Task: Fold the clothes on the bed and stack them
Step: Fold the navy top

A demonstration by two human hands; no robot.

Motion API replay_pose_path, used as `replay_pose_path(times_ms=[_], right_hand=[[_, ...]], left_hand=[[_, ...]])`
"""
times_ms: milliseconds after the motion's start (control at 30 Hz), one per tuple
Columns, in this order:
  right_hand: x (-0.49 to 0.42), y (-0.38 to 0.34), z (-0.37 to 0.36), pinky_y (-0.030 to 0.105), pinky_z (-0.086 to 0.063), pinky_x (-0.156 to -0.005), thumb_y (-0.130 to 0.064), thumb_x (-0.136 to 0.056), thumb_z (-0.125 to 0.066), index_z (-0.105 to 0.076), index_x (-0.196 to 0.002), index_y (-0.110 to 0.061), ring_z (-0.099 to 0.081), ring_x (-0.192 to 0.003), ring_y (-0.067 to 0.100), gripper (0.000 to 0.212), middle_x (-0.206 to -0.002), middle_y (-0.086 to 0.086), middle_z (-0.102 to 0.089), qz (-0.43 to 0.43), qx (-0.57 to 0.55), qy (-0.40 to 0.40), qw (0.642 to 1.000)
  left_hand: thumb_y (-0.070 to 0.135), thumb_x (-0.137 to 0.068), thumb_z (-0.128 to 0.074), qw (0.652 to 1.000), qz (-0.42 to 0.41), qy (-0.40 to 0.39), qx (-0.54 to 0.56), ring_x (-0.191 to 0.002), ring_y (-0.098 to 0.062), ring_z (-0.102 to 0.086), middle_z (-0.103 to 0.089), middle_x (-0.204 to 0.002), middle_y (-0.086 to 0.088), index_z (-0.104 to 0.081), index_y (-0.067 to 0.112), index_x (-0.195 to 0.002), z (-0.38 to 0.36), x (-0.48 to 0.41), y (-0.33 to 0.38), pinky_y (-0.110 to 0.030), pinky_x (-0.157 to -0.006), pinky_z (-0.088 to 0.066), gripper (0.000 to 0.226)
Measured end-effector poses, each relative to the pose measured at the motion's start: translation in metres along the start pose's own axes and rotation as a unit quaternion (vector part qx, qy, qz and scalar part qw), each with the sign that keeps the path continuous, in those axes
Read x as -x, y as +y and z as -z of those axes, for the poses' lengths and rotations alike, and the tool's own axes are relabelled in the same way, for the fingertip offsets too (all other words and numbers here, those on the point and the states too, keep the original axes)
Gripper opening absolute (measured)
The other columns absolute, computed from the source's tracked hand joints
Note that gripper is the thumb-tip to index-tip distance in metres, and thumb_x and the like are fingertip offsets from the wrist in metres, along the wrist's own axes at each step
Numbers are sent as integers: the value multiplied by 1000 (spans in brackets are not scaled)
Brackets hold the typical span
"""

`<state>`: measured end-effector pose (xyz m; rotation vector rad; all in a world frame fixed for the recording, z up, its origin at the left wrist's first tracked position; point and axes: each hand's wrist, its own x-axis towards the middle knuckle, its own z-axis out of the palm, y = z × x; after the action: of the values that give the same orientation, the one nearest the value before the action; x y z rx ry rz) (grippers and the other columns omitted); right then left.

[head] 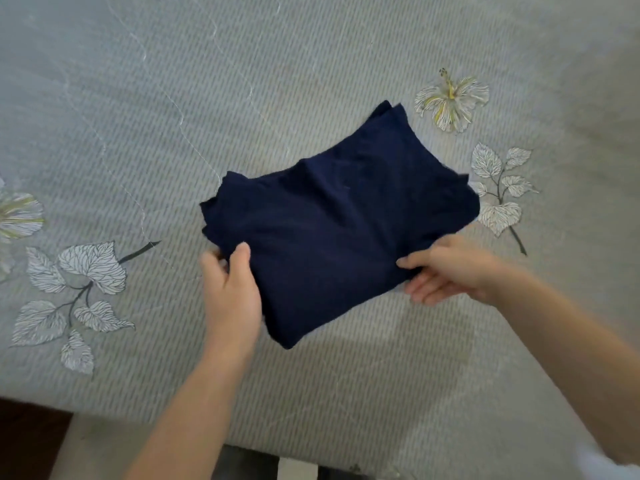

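Note:
A folded navy blue garment (339,216) lies in the middle of the bed (138,116), turned at a slant, with several layers showing at its far edges. My left hand (230,292) grips its near left edge, thumb on top and fingers under the cloth. On the near right edge, my right hand (446,268) pinches the garment, thumb above and fingers beneath. No other clothes are in view.
The bed carries a grey-blue striped sheet printed with white leaves (83,271) and pale flowers (450,98). Its near edge (207,434) runs along the bottom of the view, with dark floor (27,441) at the lower left.

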<state>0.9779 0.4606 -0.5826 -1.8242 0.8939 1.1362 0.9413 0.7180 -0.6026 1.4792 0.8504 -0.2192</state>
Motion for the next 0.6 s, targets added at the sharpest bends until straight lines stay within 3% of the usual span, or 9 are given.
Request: replay_pose_path(times_ms=[67,100,133,200,267,333,400,467,600], right_hand=[[21,23,-17,26,-53,-46,-22,-93,-57,-65,-75,4,-69,-55,25,32,-68,17,-72,-37,74,-54,995],[27,32,-26,28,-53,-46,-22,-94,-53,-64,-71,2,-69,-54,25,36,-65,15,-71,-19,126,-35,991],[29,41,-34,33,-55,-49,-23,-94,-50,-63,-69,1,-68,-54,24,37,-62,11,-70,30,179,19,983],[29,49,-53,41,-54,-60,-25,-93,-50,-60,-72,-6,-62,-59,19,30,-64,0,-66,183,220,156,945],[28,43,-77,36,-53,-75,-24,-94,-48,-62,-91,-14,-60,-83,13,18,-90,-5,-66,355,212,255,874],[17,35,-98,35,-42,-102,-26,-97,-43,-56,-125,-11,-50,-123,19,35,-132,4,-57,438,259,301,806],[-3,28,-106,41,-17,-118,-35,-100,-33,-32,-148,-15,-20,-146,24,52,-156,5,-28,439,349,283,778],[-28,24,-97,46,-3,-120,-48,-100,-21,-10,-153,-29,-2,-149,22,58,-161,-1,-10,393,437,267,764],[-62,36,-61,44,11,-117,-60,-96,-10,0,-151,-37,5,-148,16,61,-161,-12,-4,312,447,317,776]], left_hand=[[37,-97,-47,997,-4,28,-73,-102,-11,-59,-59,-107,8,-47,27,-107,17,-6,-6,-26,-72,-45,14],[34,-97,-47,993,-10,42,-109,-109,-15,-56,-57,-114,5,-46,23,-116,22,-7,-9,-29,-79,-45,22],[30,-97,-48,984,-40,60,-165,-118,-19,-50,-52,-125,-1,-42,18,-127,26,-5,-12,-33,-90,-44,32],[25,-96,-48,930,-176,81,-311,-133,-26,-33,-35,-142,-13,-35,10,-138,27,3,-17,-42,-109,-30,46],[26,-96,-45,867,-298,38,-396,-142,-27,-19,-23,-152,-13,-33,10,-141,15,14,-22,-43,-114,-17,50],[33,-98,-36,822,-345,-30,-452,-148,-22,-3,-10,-159,-7,-26,15,-147,-1,18,-29,-41,-118,-6,53],[40,-101,-28,775,-344,-57,-527,-148,-20,10,2,-161,-7,-13,16,-152,-13,11,-38,-41,-119,2,59],[48,-99,-23,759,-292,-41,-581,-146,-23,18,14,-159,-10,0,17,-153,-15,-3,-46,-44,-119,6,66],[55,-95,-17,758,-252,-29,-601,-144,-29,23,17,-158,-14,9,19,-152,-14,-17,-56,-43,-114,14,72]])
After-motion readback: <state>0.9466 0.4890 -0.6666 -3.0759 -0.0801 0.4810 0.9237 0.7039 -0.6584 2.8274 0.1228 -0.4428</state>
